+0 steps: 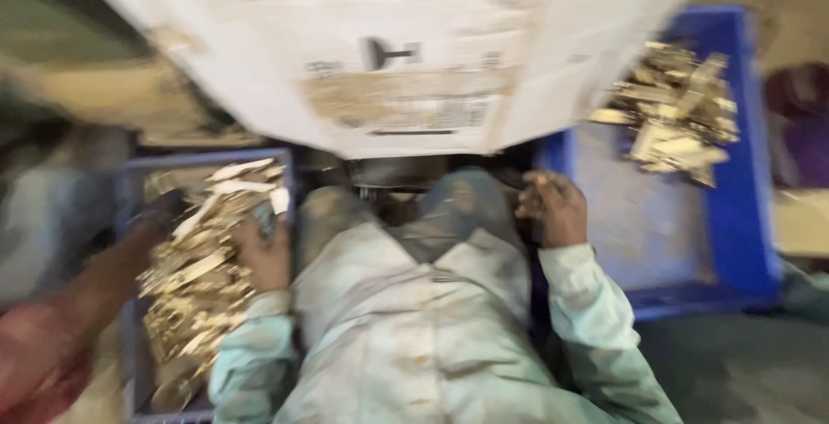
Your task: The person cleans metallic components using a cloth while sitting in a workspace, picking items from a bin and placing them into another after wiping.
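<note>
Big cardboard box [406, 53] fills the top middle of the view, pale whitish board with torn brown patches where the outer layer has peeled. On its facing side there's a dark printed symbol and a rectangular label with black bars lower down (everything's smeared by motion blur, so no fine detail).

Two blue plastic crates sit either side of the person's lap. The left crate [129, 182] is piled with thin, flat, brass-coloured metal pieces [203, 268], shiny and jumbled, some long strips lying on top. The right crate [743, 174] is bigger, with a dusty grey floor mostly bare and a smaller heap of the same gold strips [678, 109] up in its far corner.

The person wears a pale, stained light-green shirt and grubby trousers. The left hand [266, 256] rests at the inner edge of the left crate, touching the brass pile; its fingers seem curled against the pieces, but whether they're clamped on any is impossible to tell. The right hand [553, 208] sits by the inner wall of the right crate, fingers bunched together around what looks like a few small gold bits, well apart from the far heap.

Another person's arm in a red sleeve [52, 338] reaches in from the lower left toward the left crate.
</note>
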